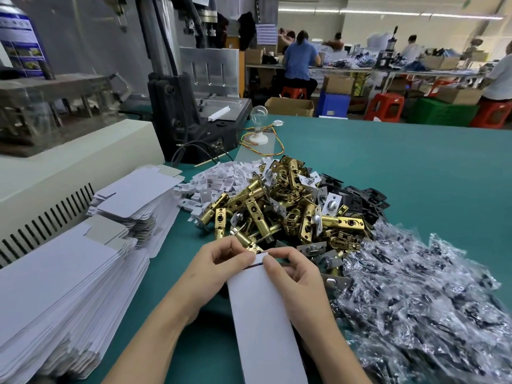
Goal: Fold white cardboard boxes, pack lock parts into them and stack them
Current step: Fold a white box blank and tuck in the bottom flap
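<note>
As the white box (263, 322) runs near to far, its far end, facing the brass latches (291, 214), is pinched by left hand (219, 264) and right hand (296, 275) together.

white box (263, 314) cut off at btm edge, blank stack (55, 286) cut at left, bagged parts (415, 286) blurry
</note>
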